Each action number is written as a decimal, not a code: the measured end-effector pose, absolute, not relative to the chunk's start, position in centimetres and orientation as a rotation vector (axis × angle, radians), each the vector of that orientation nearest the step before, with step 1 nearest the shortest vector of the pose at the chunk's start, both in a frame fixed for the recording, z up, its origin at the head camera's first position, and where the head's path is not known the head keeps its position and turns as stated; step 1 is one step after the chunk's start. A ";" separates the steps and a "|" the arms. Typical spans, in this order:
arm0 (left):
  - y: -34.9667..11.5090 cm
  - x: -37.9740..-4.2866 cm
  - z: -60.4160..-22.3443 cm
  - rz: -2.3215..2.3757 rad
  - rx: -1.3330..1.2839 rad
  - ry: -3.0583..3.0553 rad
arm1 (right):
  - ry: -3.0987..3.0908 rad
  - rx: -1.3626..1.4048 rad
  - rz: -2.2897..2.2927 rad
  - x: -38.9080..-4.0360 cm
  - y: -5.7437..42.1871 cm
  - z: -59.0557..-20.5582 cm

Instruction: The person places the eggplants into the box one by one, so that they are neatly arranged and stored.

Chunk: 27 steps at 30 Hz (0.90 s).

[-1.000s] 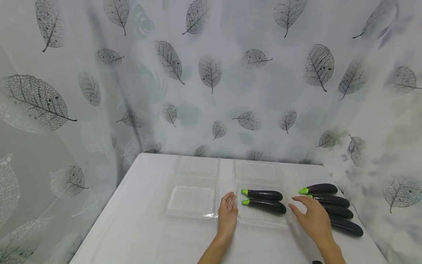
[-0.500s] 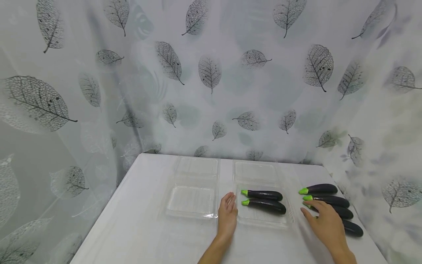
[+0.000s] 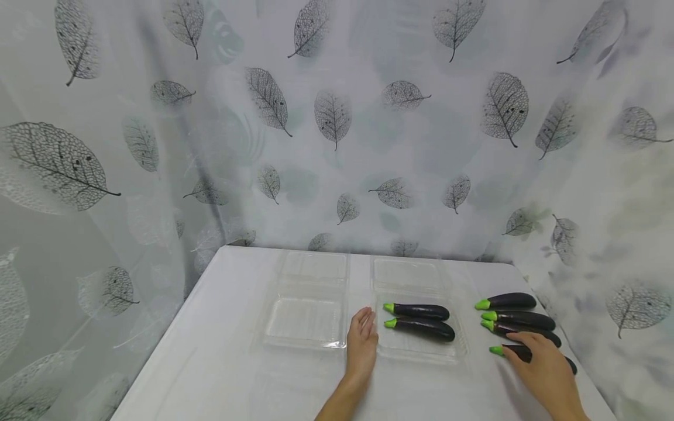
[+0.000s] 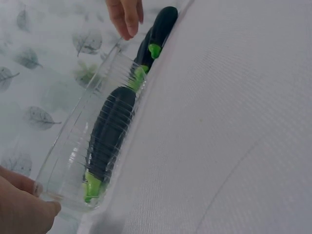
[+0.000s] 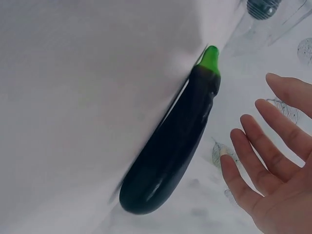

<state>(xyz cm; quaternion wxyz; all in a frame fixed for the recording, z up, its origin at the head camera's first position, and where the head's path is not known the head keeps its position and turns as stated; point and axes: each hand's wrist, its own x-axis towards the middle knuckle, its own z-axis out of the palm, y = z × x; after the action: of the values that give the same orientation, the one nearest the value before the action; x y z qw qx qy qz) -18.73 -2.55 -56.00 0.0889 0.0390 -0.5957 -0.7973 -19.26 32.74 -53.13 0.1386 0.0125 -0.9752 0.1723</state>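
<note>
1. The front eggplant [image 5: 170, 141] lies beside the right edge of the desk [image 3: 210, 362], nearest to the person in its row.
2. Its long axis goes crosswise: the green stem points left, toward the clear container [image 3: 421, 354], and the blunt end points to that right edge.
3. The right hand [image 3: 544, 374] is the nearer one, just above this eggplant, fingers wide apart, holding nothing.
4. The left hand [image 3: 361, 342] touches the container's left side; whether it pinches the rim, one cannot tell.

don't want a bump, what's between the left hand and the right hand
Head view: a clear container holding two eggplants, then bare white table, then the green end of a loose eggplant.
</note>
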 end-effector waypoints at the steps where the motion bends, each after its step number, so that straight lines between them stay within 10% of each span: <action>1: -2.5 -18.8 -56.1 -2.356 0.113 -1.781 | -2.832 0.038 0.501 -19.2 33.1 -53.2; 27: -2.6 -18.8 -56.1 -2.400 0.165 -1.765 | -3.111 0.006 0.375 -19.8 38.1 -53.6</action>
<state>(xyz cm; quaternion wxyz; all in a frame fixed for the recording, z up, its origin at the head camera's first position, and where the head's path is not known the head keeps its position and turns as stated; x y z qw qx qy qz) -18.81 -2.56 -56.10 0.0790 0.0553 -0.5898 -0.8018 -19.83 38.05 -53.58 0.0039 0.0018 -0.9928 0.1195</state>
